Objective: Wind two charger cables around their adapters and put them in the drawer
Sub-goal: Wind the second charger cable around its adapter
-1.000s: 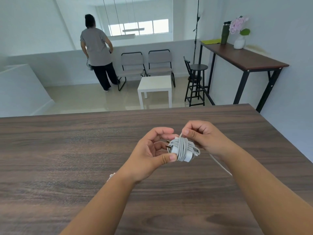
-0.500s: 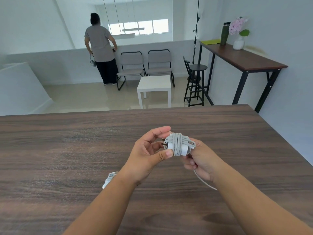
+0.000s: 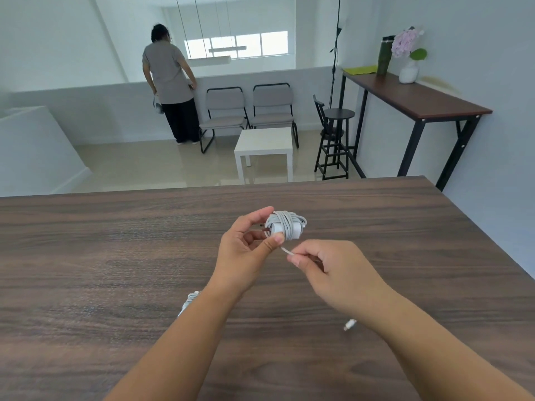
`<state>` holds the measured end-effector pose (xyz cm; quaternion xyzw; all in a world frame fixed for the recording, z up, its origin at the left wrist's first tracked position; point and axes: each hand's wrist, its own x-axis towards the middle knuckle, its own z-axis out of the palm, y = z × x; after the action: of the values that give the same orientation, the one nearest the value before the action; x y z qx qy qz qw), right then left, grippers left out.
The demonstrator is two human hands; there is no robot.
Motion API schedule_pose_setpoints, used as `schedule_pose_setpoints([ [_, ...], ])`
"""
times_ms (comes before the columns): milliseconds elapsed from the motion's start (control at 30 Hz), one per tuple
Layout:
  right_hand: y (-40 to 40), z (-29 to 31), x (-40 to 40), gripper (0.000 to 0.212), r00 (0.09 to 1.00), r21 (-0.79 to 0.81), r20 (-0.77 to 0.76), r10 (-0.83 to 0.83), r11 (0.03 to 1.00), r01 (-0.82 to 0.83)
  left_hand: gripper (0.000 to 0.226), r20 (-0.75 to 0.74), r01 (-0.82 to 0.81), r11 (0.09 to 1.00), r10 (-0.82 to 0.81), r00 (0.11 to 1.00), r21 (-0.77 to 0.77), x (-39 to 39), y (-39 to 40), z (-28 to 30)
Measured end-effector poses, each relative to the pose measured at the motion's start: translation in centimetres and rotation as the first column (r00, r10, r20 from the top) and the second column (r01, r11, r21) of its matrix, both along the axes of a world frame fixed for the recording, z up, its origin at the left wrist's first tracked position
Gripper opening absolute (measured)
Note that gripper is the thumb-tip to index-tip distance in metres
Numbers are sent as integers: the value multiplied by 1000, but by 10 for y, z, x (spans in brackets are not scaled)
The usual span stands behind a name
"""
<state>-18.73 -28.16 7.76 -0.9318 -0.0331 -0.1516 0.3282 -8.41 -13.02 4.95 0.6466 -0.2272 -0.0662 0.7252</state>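
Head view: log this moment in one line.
stage: winding second charger | left hand: holds wound adapter | right hand: pinches loose cable | other charger: on table, partly hidden | drawer: unseen

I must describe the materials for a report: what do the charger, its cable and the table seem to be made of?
Charger: smooth white plastic, likely; faint sheen.
Cable: pale grey, matte, perhaps rubbery sheath.
Table: dark wood grain, probably laminate; very even surface.
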Motion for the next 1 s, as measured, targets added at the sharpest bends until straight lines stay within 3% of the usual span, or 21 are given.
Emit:
schedule_pose_setpoints([
  [133,-15,13,5,18,997,-113,68,33,993,-25,50,40,49,998,-51,998,49,2,3,-3],
  [267,-22,16,8,27,987,-88,154,46,996,-33,48,54,90,993,-94,994,76,1,5,0],
  [367,-25,15,10,16,981,-49,183,59,997,-51,48,57,137,988,-141,988,70,1,10,1],
  [567,-19,9,12,11,968,194,249,32,978,-82,46,-45,202,975,-206,977,-88,-7,7,7],
  [767,-9,-1,9,11,956,432,278,-93,901,-38,43,-251,85,956,-158,955,-281,-20,-8,5],
  [900,-3,-6,7,15,946,526,286,-152,850,-23,82,-379,27,937,-167,910,-349,-27,-20,2],
  [1000,1,-13,6,13,953,597,237,-190,802,12,75,-416,63,944,-202,886,-324,-35,-27,1],
])
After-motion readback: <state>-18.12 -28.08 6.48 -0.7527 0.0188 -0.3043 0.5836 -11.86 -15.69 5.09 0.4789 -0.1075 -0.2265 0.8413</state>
